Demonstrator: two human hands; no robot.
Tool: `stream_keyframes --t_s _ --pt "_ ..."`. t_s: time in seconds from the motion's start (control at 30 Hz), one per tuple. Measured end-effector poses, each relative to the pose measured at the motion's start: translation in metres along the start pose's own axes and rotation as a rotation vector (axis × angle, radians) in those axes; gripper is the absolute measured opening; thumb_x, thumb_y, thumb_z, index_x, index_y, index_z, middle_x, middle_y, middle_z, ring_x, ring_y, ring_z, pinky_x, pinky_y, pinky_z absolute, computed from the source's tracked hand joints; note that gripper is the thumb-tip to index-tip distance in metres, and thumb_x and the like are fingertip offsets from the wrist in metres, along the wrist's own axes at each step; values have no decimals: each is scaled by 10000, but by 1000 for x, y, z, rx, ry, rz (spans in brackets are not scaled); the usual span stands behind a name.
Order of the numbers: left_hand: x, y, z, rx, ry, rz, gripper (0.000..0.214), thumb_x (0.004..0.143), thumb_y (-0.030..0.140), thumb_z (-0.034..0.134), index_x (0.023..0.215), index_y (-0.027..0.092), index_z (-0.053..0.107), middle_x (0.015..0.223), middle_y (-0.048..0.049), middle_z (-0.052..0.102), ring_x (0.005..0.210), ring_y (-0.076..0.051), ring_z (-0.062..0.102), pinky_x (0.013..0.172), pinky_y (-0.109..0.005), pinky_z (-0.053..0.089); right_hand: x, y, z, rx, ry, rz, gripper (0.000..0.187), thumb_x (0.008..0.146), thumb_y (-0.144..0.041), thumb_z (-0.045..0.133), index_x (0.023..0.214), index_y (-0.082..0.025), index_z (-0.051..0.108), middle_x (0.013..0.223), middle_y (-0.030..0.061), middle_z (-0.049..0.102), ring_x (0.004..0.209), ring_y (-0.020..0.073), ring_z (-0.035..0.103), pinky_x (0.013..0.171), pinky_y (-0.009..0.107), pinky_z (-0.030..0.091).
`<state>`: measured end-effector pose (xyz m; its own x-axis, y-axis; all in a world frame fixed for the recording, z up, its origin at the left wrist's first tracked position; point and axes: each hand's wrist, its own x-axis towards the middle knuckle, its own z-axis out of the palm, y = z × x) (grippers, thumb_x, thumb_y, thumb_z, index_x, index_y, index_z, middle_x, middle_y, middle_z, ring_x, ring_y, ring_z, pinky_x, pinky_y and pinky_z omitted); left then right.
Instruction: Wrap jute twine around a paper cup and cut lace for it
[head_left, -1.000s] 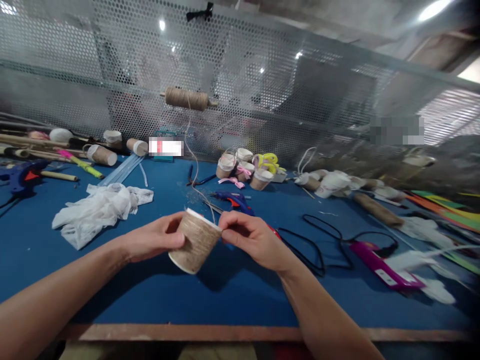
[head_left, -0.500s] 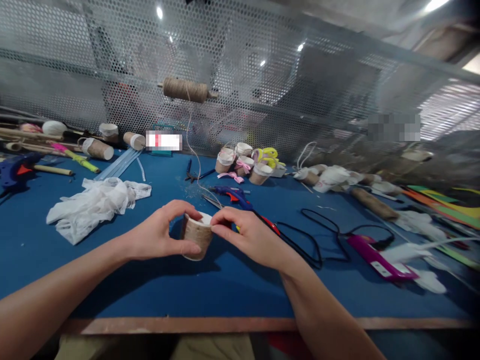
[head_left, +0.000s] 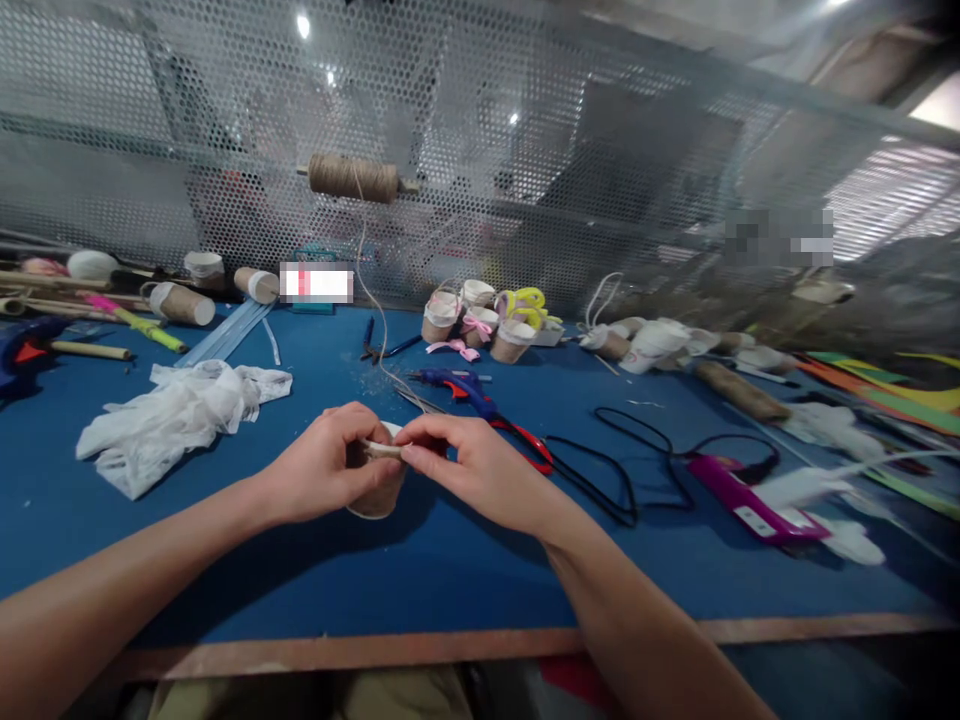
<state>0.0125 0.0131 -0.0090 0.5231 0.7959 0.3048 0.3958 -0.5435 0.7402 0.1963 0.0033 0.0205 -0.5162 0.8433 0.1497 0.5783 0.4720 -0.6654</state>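
A small paper cup wrapped in brown twine (head_left: 375, 494) stands on the blue table (head_left: 450, 570) near its front edge. My left hand (head_left: 326, 475) is wrapped round the cup's left side. My right hand (head_left: 469, 470) pinches at the cup's white rim, with its fingertips meeting those of the left hand. A thin strand of twine (head_left: 375, 310) runs from the cup up to a twine spool (head_left: 352, 177) hung on the perforated metal screen behind.
A crumpled white lace cloth (head_left: 176, 410) lies left. Behind my hands lie a blue glue gun (head_left: 457, 383) and red-handled scissors (head_left: 525, 445). A black cord (head_left: 630, 470) leads to a magenta tool (head_left: 739, 495) on the right. Several finished wrapped cups (head_left: 480, 325) stand at the back.
The cup went from tilted in the air down to upright on the table. Both hands followed it down and closed in around its rim.
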Motion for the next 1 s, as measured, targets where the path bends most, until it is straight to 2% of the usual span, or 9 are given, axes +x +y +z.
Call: stream_keyframes --t_s 0.1,0.2,0.37,0.6,0.7,0.83,1.0 --pt "-1 -1 -2 -37 1 18 137 763 269 535 677 163 523 744 -34 590 732 -153 522 683 -288 425 0 0 1 7 2 18 176 831 -229 504 918 -162 641 788 25 640 667 120 534 587 236 404" --pt "-3 0 -5 -26 -9 34 133 765 237 528 655 164 512 741 -32 585 735 -149 522 693 -285 424 1 -2 2 -20 12 14 134 824 -210 516 852 -155 636 760 19 634 667 120 532 603 239 410" --pt "-4 5 -10 64 -36 26 107 757 246 531 694 161 545 738 -32 589 713 -155 515 690 -297 419 1 -3 3 -66 20 -12 125 829 -176 507 829 -156 630 773 21 641 692 124 547 635 245 414" --pt "-3 7 -12 13 -63 20 108 773 209 497 694 158 550 772 -33 605 702 -138 528 661 -265 423 0 -5 4 -72 28 -74 121 828 -175 517 808 -168 636 774 15 646 701 122 569 646 243 422" --pt "-5 5 -14 7 -64 12 114 776 217 498 700 154 556 754 -26 579 709 -139 523 669 -261 416 1 -4 5 -44 49 -84 136 821 -164 520 889 -171 637 810 20 654 710 121 570 658 243 433" --pt "-8 0 -15 -98 -41 -53 146 778 242 501 670 152 538 717 -7 525 683 -134 488 659 -260 394 1 0 2 -69 98 -54 257 783 -111 533 1023 -162 608 820 24 651 672 113 553 620 240 443" --pt "-9 -6 -14 -445 -49 -202 197 761 308 549 648 149 526 688 1 532 681 -132 476 647 -251 370 5 4 -6 -88 234 -110 182 785 -88 509 907 -160 625 882 41 658 754 123 587 660 244 456"
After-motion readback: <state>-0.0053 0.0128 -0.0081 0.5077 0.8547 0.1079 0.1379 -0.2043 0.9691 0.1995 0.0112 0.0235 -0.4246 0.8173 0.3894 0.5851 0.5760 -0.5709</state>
